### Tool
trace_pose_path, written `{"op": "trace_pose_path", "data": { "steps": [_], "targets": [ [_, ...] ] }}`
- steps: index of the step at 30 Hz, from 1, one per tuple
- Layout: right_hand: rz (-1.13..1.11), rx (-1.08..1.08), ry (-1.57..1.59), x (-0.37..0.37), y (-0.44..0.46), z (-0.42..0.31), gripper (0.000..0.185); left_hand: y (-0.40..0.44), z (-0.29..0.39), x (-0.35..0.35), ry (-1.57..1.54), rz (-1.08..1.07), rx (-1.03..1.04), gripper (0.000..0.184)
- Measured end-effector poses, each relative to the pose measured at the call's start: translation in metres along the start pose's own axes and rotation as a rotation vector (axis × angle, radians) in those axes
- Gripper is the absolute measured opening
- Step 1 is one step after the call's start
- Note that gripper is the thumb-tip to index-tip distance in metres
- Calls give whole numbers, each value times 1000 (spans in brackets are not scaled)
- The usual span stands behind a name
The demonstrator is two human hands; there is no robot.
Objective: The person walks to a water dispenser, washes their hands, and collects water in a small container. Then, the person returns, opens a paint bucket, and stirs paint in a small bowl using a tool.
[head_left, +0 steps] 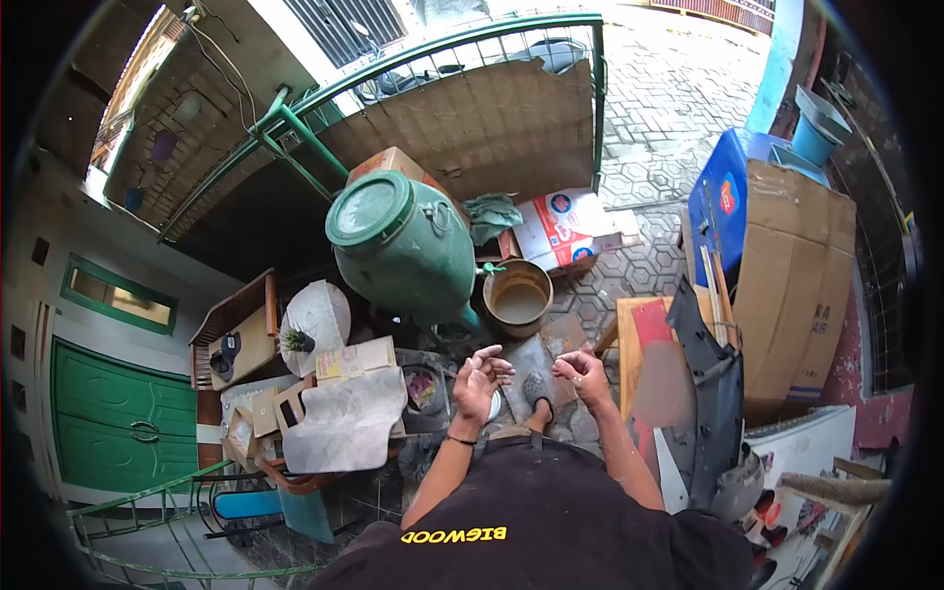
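Observation:
Both hands are raised in front of the dark shirt, apart from each other. My left hand (479,383) has a dark band at the wrist; its fingers are spread and curved, with nothing in them. The fingertips and thumb of my right hand (584,377) are pressed together; whatever they hold, if anything, is too small to make out. Below and between the hands, a foot in a grey clog (537,386) rests on the ground. Beyond them stands a round bucket (518,298) with murky liquid, beside a green barrel (403,241) with a tap.
A wooden table (626,344) with dark curved panels (710,393) stands at the right, before a large cardboard sheet (798,285). Boxes and a grey sheet (344,421) lie at the left. Behind the barrel runs a green fence (599,108); a printed box (565,228) lies near it.

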State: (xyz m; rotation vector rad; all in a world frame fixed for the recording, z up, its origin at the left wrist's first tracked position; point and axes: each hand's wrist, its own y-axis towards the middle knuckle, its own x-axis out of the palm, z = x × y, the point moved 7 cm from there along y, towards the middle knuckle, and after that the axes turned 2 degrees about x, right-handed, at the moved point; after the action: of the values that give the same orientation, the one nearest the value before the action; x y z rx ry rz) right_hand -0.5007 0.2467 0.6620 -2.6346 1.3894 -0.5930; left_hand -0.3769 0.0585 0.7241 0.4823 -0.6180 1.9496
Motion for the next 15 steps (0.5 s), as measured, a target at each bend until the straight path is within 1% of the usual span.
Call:
{"op": "trace_pose_path", "data": {
  "steps": [3,4,8,11,13,15],
  "targets": [
    [4,55,54,11,50,-5,25,39,11,-8,17,8,-37,75],
    [6,103,71,16,65,-8,26,53,17,-10,32,18,-29,74],
    [-24,123,98,30,119,-12,31,102,26,-28,22,2,16,73],
    [-32,177,119,36,153,-22,35,125,30,-40,0,65,13,75],
    [-51,264,160,42,173,-34,46,138,33,-46,-18,102,11,77],
    [-68,357,365,46,198,-34,54,148,33,-55,-25,148,1,80]
  ]
}}
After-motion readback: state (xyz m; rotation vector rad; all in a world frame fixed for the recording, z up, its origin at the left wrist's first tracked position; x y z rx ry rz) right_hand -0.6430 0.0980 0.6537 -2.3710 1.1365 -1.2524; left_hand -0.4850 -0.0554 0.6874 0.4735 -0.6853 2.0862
